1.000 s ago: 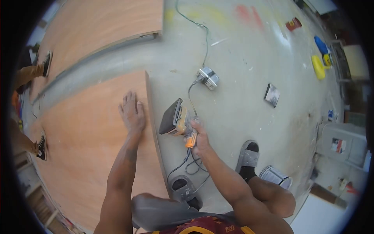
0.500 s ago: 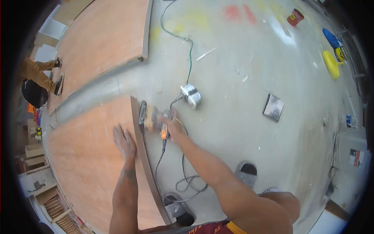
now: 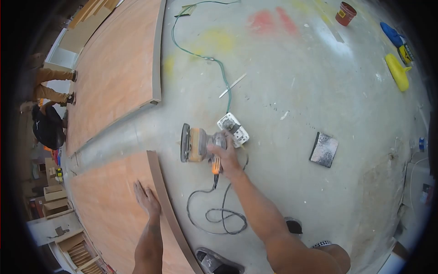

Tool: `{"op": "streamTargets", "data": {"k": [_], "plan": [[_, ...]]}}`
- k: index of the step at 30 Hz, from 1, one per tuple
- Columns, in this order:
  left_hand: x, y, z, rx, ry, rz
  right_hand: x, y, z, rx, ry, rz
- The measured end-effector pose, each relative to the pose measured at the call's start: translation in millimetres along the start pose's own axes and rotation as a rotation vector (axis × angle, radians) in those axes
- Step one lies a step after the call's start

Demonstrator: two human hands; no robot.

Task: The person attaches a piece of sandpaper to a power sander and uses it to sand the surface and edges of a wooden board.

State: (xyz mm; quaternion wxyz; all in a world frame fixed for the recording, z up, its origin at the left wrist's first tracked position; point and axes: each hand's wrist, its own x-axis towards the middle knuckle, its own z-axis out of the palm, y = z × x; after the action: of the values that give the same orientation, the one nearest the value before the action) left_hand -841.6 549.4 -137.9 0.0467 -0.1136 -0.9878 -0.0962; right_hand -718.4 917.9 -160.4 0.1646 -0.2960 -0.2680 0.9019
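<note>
My left hand lies flat near the edge of a large wooden panel, fingers apart, holding nothing. In my right hand is an orange and grey power sander, gripped by its dusty body. The sander is tilted, its dark pad facing left, apart from the panel's edge. Just behind my right hand a white power strip rests on the floor with a plug in it. A black cord hangs from the sander and loops on the floor.
A second panel lies at the upper left, with a bent-over person beyond it. On the floor are a dark-edged block, a red bucket, a yellow object and a green cord. Sandals show near the bottom.
The sander in my right hand has moved right, away from the panel's edge. The view has shifted, so the panels sit lower. The person at the left has bent down further.
</note>
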Motion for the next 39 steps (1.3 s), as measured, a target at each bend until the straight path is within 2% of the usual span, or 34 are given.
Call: {"op": "streamTargets", "data": {"k": [2, 6, 7, 9, 13, 19, 21, 22, 23, 24, 25, 26, 28, 29, 30, 32, 33, 35, 36, 38, 39], "plan": [[0.9, 1.6, -0.6, -0.004, 0.002, 0.005, -16.1, 17.7, -1.8, 0.324, -0.129, 0.188], [-1.5, -7.6, 3.6, -0.012, 0.008, 0.017, -74.4, 67.4, 6.6, 0.642, -0.136, 0.498], [-0.9, -7.3, 4.6, -0.016, 0.011, 0.014, -86.7, 74.6, 9.5, 0.637, -0.138, 0.498], [-1.2, -5.9, 1.7, -0.020, 0.009, -0.003, -107.2, 85.6, 14.7, 0.841, -0.286, 0.568], [-4.3, -5.9, -1.3, -0.013, 0.014, 0.006, -114.8, 95.5, 13.0, 0.855, -0.306, 0.576], [-2.3, -1.2, -2.4, 0.039, -0.024, -0.069, -95.9, 69.3, 21.8, 0.879, -0.361, 0.424], [0.1, -11.8, 5.5, 0.086, -0.064, -0.054, -100.8, 61.8, 18.1, 0.732, -0.272, 0.344], [0.6, -22.0, 16.0, 0.116, -0.032, 0.026, -100.3, 69.9, 9.1, 0.693, -0.256, 0.307], [3.5, -35.7, 22.1, 0.161, -0.011, 0.095, -95.6, 79.7, -0.3, 0.423, -0.159, 0.289], [12.8, -21.1, 13.3, 0.172, -0.058, 0.014, -97.4, 79.4, -1.3, 0.370, -0.260, 0.170], [27.3, -17.2, 11.4, 0.170, -0.106, -0.054, -74.6, 133.2, -37.4, -0.210, -0.196, -0.127], [39.4, -15.3, 11.3, 0.176, -0.117, -0.070, -84.6, 127.4, -25.3, -0.206, -0.203, -0.093], [67.2, -12.9, 11.6, 0.186, -0.130, -0.082, -104.4, 89.6, 17.6, 0.155, 0.126, 0.227], [79.9, -12.0, 12.6, 0.167, -0.112, -0.011, -104.1, 106.4, 9.6, 0.228, -0.162, 0.102], [87.2, -12.7, 12.4, 0.144, -0.098, 0.063, -96.1, 128.9, 4.0, 0.231, -0.153, 0.113], [90.4, -17.2, 9.6, 0.125, -0.096, 0.101, -84.6, 166.4, 1.1, -0.618, -0.219, -0.133], [94.5, -17.0, 9.9, 0.092, -0.073, 0.141, -81.1, 176.2, 6.6, -0.623, -0.205, -0.118], [96.1, -25.5, 12.0, 0.034, -0.065, 0.157, -79.3, 162.1, 56.1, -0.783, -0.205, -0.276], [95.6, -28.4, 12.5, -0.023, -0.033, 0.175, -72.5, 163.8, 68.2, -0.791, -0.193, -0.261], [98.4, -29.1, 15.7, -0.044, -0.037, 0.163, -47.2, 162.3, 86.5, -0.753, -0.168, -0.396], [97.9, -29.8, 16.0, -0.054, -0.026, 0.147, -30.3, 156.3, 91.8, -0.764, -0.162, -0.384]]}}
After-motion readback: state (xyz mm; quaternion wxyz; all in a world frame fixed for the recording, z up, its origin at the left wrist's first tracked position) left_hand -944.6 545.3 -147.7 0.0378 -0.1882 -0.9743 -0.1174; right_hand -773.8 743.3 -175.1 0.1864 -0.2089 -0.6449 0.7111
